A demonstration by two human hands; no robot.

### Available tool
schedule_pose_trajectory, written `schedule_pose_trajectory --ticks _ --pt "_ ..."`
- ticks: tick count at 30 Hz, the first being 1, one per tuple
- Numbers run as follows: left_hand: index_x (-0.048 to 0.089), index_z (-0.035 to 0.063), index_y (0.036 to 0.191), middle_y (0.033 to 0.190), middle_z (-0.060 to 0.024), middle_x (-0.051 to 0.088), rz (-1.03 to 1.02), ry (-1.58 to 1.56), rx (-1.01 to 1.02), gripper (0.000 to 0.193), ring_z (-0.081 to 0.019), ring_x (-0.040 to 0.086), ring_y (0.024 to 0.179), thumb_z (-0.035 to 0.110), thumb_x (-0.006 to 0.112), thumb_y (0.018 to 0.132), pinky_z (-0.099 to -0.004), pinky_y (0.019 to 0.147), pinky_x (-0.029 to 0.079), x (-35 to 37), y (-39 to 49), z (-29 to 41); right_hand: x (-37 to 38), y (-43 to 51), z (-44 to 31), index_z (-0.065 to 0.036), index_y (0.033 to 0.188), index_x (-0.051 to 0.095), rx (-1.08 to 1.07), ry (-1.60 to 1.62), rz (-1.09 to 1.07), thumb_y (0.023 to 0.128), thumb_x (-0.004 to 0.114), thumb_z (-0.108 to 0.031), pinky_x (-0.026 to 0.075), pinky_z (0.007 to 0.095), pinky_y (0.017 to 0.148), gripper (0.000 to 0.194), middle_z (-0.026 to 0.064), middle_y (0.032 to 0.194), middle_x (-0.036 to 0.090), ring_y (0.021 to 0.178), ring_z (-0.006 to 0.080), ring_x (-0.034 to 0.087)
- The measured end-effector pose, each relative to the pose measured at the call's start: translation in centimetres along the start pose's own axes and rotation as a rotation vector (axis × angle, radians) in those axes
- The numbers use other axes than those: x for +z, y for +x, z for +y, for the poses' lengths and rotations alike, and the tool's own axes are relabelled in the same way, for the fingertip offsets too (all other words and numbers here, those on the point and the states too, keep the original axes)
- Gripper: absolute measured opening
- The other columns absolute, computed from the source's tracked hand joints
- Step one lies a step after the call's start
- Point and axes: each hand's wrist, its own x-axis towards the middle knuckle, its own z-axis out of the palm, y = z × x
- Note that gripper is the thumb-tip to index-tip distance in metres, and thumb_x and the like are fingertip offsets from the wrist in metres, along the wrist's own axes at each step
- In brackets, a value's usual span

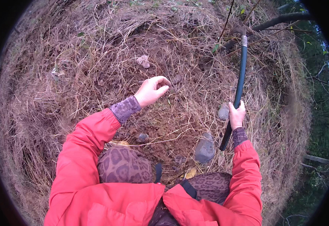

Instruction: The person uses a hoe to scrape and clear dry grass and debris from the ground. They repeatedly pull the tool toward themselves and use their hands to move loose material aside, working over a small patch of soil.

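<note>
My right hand (237, 114) is closed around the dark green curved handle of a hand tool (240, 75). The handle ends in a silvery metal collar and a brownish hooked metal head at the top right, over the dry grass. The exact kind of head is hard to make out against the branches. My left hand (153, 89) is over the middle of the ground, thumb and forefinger bent towards each other. A thin dark stem (167, 69) runs down to its fingertips; whether they pinch it cannot be told. Bare brown soil (164, 124) with straw lies below that hand.
A large grey stone (205, 148) lies near my right knee, and another stone (223, 111) is beside my right hand. Smaller stones include a pale one (143, 61) and a grey one (143, 138). A thick branch (283, 21) reaches in from the upper right. Dry grass (45, 113) surrounds the soil.
</note>
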Motion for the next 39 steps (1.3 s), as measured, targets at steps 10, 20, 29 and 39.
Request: schedule_pose_trajectory --ticks 10,20,29,39 --pt "0.060 0.0018 0.098 0.076 0.0033 0.057 -0.092 -0.037 -0.216 0.017 -0.0023 0.049 0.065 0.010 0.054 0.085 -0.0203 0.060 0.044 3.5 -5.0 -6.2 -7.2 -9.3 6.8 -0.007 0.089 0.048 0.252 -0.006 -0.158 0.080 0.063 -0.007 0.033 0.0190 0.038 0.018 -0.0056 0.061 0.045 0.045 0.0029 0.042" --pt "0.059 0.0021 0.100 0.079 0.0028 0.058 -0.206 0.019 -0.301 0.016 -0.0033 0.050 0.067 0.010 0.053 0.087 -0.0201 0.062 0.044 4.8 -5.8 -6.8 -4.8 -1.7 7.8 -0.003 0.100 0.051 0.078 -0.635 -0.259 0.075 0.062 -0.014 0.048 0.0419 0.067 0.029 0.0214 0.080 0.061 0.076 0.0362 0.061" --pt "0.061 0.0026 0.098 0.072 0.0027 0.057 -0.163 -0.069 -0.333 0.015 -0.0032 0.049 0.064 0.009 0.054 0.086 -0.0205 0.060 0.043 4.1 -6.8 -6.9 -20.7 -7.5 13.1 -0.011 0.115 0.049 0.332 -1.170 -0.201 0.074 0.059 -0.009 0.049 0.0458 0.072 0.042 0.0225 0.084 0.062 0.082 0.0381 0.061" --pt "0.058 0.0014 0.096 0.075 0.0026 0.057 -0.216 -0.054 -0.442 0.012 -0.0037 0.049 0.066 0.007 0.053 0.087 -0.0206 0.060 0.044 3.1 -5.1 -6.7 -32.6 -27.6 11.3 -0.004 0.101 0.055 0.602 -0.982 0.115 0.067 0.061 -0.004 0.047 0.0429 0.065 0.035 0.0227 0.076 0.061 0.073 0.0363 0.062"
